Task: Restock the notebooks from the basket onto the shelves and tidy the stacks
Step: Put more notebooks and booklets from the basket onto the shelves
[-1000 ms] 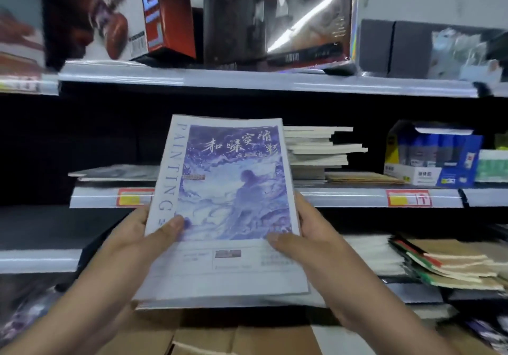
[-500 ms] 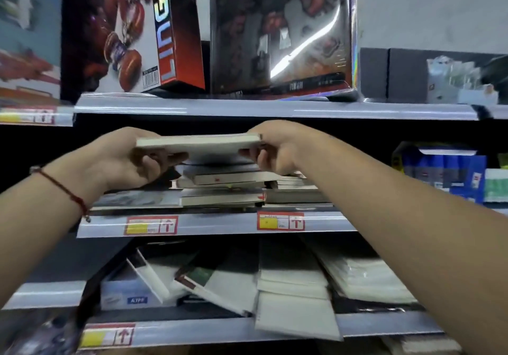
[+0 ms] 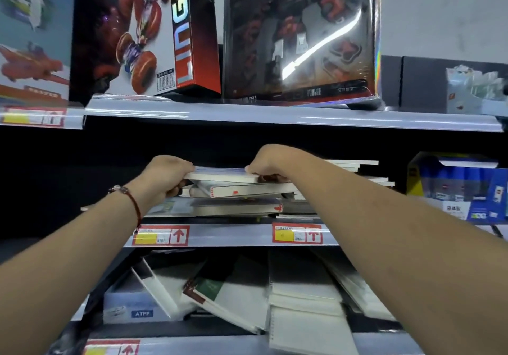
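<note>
A flat painting notebook lies on top of an uneven stack of notebooks on the middle shelf. My left hand grips its left end and my right hand grips its right end, fingers curled under the edge. The books below it sit skewed, with one tilted book showing a red mark on its spine. More notebooks are piled behind my right forearm. The basket is out of view.
Toy boxes stand on the top shelf just above my hands. A blue and yellow display box sits at the right of the middle shelf. The lower shelf holds leaning white notebooks and spiral pads and a pale box.
From held upright at chest height, the notebook was laid flat, lifted to the middle shelf and set down onto the stack. Both hands moved forward and slightly lower with it.
</note>
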A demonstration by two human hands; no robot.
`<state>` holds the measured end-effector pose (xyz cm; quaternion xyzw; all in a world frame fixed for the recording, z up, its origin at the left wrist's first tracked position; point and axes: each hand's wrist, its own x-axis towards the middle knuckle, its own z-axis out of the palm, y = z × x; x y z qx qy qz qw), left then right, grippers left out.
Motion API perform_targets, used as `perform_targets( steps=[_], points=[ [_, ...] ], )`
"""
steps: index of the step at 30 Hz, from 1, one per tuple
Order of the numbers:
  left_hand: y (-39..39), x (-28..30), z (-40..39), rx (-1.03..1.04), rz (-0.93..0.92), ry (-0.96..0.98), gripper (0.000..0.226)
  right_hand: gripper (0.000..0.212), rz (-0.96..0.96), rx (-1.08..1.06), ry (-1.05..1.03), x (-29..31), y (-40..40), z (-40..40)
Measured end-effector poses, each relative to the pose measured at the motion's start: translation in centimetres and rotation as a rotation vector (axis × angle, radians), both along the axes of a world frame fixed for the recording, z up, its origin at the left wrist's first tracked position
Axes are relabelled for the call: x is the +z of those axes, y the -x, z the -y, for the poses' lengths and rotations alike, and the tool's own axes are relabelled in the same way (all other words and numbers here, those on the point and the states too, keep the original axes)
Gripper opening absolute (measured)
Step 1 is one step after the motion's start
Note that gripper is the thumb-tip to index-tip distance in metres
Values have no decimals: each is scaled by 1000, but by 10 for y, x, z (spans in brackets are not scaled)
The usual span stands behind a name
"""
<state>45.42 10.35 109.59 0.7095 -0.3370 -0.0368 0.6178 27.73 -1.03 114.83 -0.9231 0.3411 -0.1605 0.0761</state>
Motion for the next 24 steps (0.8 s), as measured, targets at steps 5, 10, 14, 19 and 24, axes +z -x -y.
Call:
perform_targets(
  steps=[5, 10, 14, 19, 24],
  points=[
    [-12, -9, 1, 48, 126, -5, 22, 35, 93, 12, 55, -9, -4, 11],
    [2, -39, -41, 298, 402, 195, 30, 36, 384, 158, 276, -36, 43, -2],
    [43, -124, -80, 187, 533, 106, 39, 35, 282, 220, 372, -105, 115, -20],
    [121, -250, -46, -330, 790, -519, 27, 29, -136, 124, 168, -268, 167, 0],
    [187, -395, 11, -949, 516, -1216, 84, 52, -434, 43, -246, -469, 224, 34]
  ],
)
